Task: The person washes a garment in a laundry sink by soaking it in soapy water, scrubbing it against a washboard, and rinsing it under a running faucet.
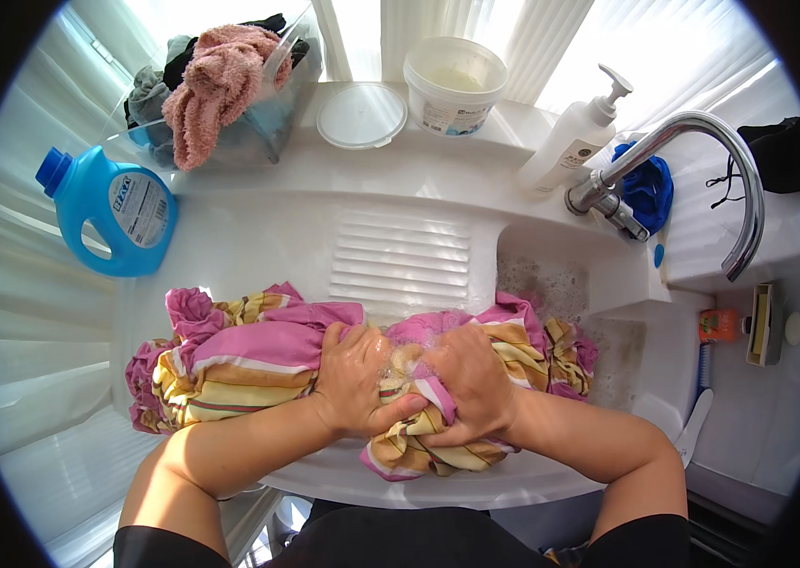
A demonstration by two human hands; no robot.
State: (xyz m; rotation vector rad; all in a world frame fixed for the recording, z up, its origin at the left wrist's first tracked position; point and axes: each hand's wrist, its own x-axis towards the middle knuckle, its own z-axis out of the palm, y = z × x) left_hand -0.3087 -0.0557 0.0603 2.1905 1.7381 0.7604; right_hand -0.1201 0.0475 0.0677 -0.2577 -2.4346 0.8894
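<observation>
A wet, soapy cloth (253, 350) with pink, yellow and white stripes lies bunched across the front of the white laundry sink. My left hand (359, 379) is closed on the cloth near its middle, thumb pointing right. Close beside it, my right hand (469, 379) grips another fold, its fingers curled into the fabric. Suds gather between the two hands. The cloth's left part rests in a thick roll, and its right end hangs over the basin (551, 251), where foamy water shows. Just behind the cloth is the ribbed washboard (400, 256) of the sink.
A blue detergent bottle (116, 213) stands at left, near a clear bin (277, 123) of clothes. Along the back are a round lid (362, 115), a white tub (455, 90) and a pump bottle (570, 142). The curved faucet (750, 189) arches at right, near a white-handled brush (693, 431).
</observation>
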